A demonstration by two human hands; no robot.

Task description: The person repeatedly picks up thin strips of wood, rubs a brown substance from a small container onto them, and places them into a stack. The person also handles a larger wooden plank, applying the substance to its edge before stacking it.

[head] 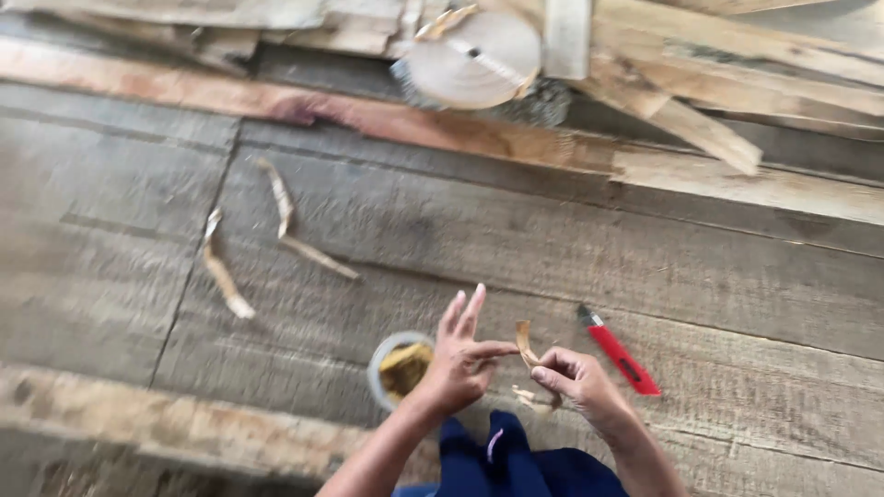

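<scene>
Right hand (575,379) closed, pinching thin wood strip (526,343) low in the middle; left hand (460,354) open, fingertips touching it. Two peeled strips (276,230) already lying apart on plank surface (552,248). Red cutter (618,350) just beside, unused.

Knife (619,350) right of cup (398,368)

My head camera looks steeply down at the plank floor (571,248) before my knees, close over my left hand (458,361) and right hand (578,382), tilted and motion-blurred; there's no second view
</scene>
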